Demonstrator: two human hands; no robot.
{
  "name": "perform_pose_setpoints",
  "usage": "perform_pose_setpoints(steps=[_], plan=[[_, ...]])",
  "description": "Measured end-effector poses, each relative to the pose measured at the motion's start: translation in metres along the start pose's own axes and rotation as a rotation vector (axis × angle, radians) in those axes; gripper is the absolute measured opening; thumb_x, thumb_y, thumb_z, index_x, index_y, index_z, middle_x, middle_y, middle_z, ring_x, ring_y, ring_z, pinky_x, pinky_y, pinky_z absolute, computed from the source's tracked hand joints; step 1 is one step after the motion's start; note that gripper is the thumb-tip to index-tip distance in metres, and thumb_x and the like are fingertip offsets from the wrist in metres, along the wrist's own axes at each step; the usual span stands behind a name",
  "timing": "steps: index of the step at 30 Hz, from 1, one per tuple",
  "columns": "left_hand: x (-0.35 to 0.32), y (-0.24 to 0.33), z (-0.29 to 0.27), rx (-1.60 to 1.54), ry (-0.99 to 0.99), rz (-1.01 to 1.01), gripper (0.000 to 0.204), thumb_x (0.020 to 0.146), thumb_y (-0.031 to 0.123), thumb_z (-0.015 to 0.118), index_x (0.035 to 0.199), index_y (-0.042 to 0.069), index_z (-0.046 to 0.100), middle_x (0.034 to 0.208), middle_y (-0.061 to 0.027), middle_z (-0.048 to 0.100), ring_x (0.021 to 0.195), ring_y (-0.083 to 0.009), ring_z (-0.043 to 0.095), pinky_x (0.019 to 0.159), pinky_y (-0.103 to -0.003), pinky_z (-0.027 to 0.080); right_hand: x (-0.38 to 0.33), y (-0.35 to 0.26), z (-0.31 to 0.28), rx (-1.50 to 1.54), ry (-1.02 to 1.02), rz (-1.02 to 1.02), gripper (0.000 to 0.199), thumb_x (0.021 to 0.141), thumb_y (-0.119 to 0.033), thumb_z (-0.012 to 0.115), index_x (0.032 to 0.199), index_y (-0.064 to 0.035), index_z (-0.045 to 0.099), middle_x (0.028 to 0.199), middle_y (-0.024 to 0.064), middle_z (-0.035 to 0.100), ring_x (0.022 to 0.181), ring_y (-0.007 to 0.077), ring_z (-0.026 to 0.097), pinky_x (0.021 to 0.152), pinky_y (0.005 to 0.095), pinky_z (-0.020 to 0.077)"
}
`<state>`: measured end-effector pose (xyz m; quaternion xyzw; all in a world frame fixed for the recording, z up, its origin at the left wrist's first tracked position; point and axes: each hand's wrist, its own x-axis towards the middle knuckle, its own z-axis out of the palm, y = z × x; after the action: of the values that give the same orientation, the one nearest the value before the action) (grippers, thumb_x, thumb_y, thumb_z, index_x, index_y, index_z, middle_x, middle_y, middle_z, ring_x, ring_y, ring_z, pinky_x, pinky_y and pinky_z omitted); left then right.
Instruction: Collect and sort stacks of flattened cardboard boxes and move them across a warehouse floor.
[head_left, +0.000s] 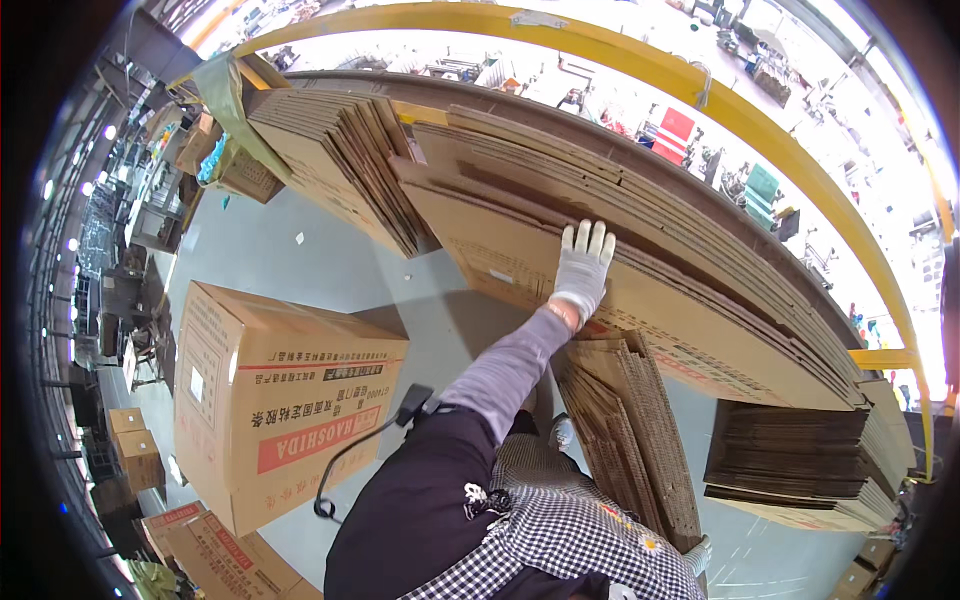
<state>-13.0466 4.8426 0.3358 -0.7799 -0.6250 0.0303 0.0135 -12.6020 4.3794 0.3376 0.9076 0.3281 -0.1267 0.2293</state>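
Note:
My left hand (583, 268), in a white glove, reaches forward and lies on the upper edge of a leaning stack of flattened cardboard boxes (700, 345). Its fingers are stretched out and a little apart; the thumb is hard to make out. Down at my right side, my right hand (699, 556), gloved too and partly hidden, grips the outer edge of a bundle of folded cardboard boxes (640, 430). This bundle stands tilted against my body, its near end at the checked apron (570, 525).
A large closed carton (300, 400) stands on the grey floor to my left, with more cartons (225, 555) behind it. Further flattened boxes lean at the far left (345, 165) and right (790, 450). A yellow rail (640, 55) runs behind the stacks.

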Motion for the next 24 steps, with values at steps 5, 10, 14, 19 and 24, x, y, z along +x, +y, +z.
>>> perform_pose_setpoints(steps=[5, 10, 14, 19, 24], plan=[[-0.069, 0.01, 0.023, -0.133, 0.104, 0.009, 0.104, 0.071, 0.043, 0.076, 0.152, 0.004, 0.022, 0.158, -0.0219, 0.018, 0.146, -0.0428, 0.014, 0.118, -0.059, 0.01, 0.01, 0.011, 0.017, 0.054, -0.041, 0.055, 0.062, 0.077, 0.0, 0.066, 0.135, -0.0084, 0.046, 0.129, 0.0166, 0.056, 0.121, 0.0329, 0.053, 0.102, 0.039, 0.0447], [-0.109, 0.016, 0.034, -0.257, 0.153, 0.022, 0.105, 0.067, 0.037, 0.078, 0.151, 0.005, 0.024, 0.158, -0.0206, 0.018, 0.146, -0.0422, 0.014, 0.118, -0.06, 0.01, 0.011, 0.019, 0.018, 0.115, -0.048, 0.104, 0.071, 0.07, 0.001, 0.071, 0.136, -0.0077, 0.044, 0.13, 0.0166, 0.054, 0.121, 0.0331, 0.052, 0.103, 0.0376, 0.0445], [-0.123, 0.015, 0.037, -0.214, 0.18, -0.013, 0.102, 0.065, 0.033, 0.079, 0.15, 0.007, 0.028, 0.157, -0.017, 0.024, 0.147, -0.0384, 0.017, 0.117, -0.06, 0.01, -0.001, 0.004, 0.002, 0.065, -0.088, 0.104, 0.073, 0.068, 0.001, 0.073, 0.135, -0.0068, 0.045, 0.13, 0.0166, 0.054, 0.121, 0.0333, 0.053, 0.103, 0.0372, 0.0444], [-0.133, 0.006, 0.02, -0.293, 0.174, -0.018, 0.094, 0.066, 0.029, 0.076, 0.147, 0.008, 0.034, 0.153, -0.0153, 0.032, 0.144, -0.0359, 0.025, 0.116, -0.061, 0.013, 0.001, 0.012, 0.022, 0.142, -0.042, 0.112, 0.053, 0.081, 0.006, 0.058, 0.133, -0.0051, 0.048, 0.13, 0.017, 0.055, 0.121, 0.032, 0.053, 0.104, 0.0369, 0.0445], [-0.123, 0.003, 0.007, -0.315, 0.269, 0.044, 0.074, 0.07, 0.027, 0.075, 0.136, 0.008, 0.049, 0.137, -0.0118, 0.051, 0.131, -0.0321, 0.041, 0.115, -0.057, 0.021, 0.0, 0.041, 0.06, 0.573, -0.012, 0.202, 0.071, 0.08, -0.004, 0.067, 0.145, -0.0053, 0.037, 0.141, 0.0154, 0.049, 0.13, 0.0312, 0.045, 0.112, 0.0368, 0.036]])
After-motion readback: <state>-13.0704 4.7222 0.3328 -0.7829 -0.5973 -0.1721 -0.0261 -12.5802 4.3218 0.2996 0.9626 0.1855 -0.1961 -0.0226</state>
